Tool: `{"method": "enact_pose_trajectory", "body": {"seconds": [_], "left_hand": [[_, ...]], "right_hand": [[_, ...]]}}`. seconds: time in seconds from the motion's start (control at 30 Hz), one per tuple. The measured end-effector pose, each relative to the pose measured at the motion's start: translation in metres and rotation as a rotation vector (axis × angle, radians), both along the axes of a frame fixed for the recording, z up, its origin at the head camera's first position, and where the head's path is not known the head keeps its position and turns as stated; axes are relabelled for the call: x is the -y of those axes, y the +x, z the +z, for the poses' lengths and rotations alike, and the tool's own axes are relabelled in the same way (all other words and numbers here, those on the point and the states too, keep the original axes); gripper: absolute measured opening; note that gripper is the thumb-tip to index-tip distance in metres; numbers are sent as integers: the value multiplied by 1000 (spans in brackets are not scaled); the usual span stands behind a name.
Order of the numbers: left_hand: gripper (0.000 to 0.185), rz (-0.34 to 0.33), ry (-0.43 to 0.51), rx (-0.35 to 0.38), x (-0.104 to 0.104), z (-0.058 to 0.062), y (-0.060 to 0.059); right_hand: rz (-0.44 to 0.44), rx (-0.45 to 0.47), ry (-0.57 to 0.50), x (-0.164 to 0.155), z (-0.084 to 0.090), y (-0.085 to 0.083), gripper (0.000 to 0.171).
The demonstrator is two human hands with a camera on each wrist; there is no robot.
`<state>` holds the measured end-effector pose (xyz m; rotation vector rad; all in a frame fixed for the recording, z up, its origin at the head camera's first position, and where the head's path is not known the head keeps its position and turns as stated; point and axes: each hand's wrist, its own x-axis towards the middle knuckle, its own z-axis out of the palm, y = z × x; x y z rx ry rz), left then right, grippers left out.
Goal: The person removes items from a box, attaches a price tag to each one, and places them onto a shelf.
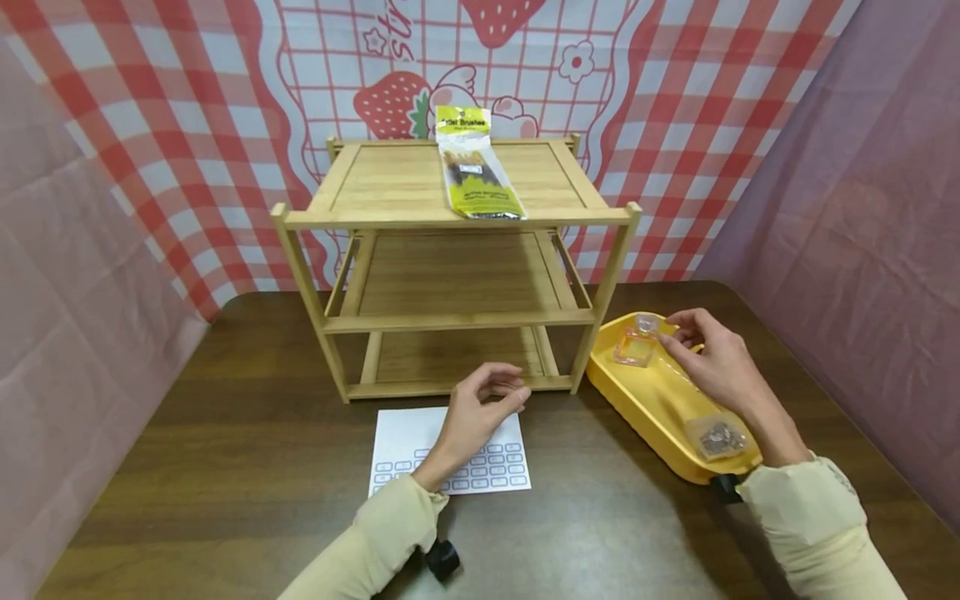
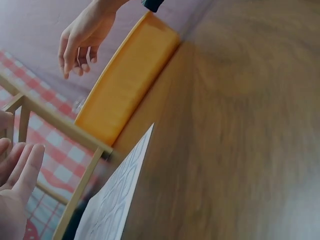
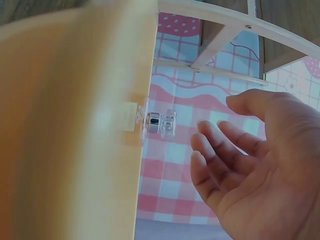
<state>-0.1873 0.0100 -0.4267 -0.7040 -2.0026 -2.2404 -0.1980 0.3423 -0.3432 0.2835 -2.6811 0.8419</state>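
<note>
Fingers of the right hand and left hand bend loosely, gripping nothing; in the yellow tray's far end stands a clear bottle, probably stiff, slippery, breakable. Best held by its square body; its cap might loosen.

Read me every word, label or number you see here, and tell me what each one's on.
"Artist Brushes": top of the brush packet.
"Artist Brushes Value Pack": lower part of the same packet, slightly blurred.
"str": sideways on the patterned cloth, cut off by the picture's top edge.
Too small or blurred to read: the packet's smaller print and white sticker, the boxes on the paper sheet, the label on the bottle.
</note>
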Motion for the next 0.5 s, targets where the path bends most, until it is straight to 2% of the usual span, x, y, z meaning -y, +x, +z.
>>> {"method": "enact_pose_trajectory", "body": {"seconds": [0.2,0.5], "left_hand": [[35,-64,56,93,-19,-3,2],[36,-104,134,182,-46,-4,6]], "right_hand": [[20,2,37,-5,1,-1,29],[44,30,81,-9,2,-6,30]]}}
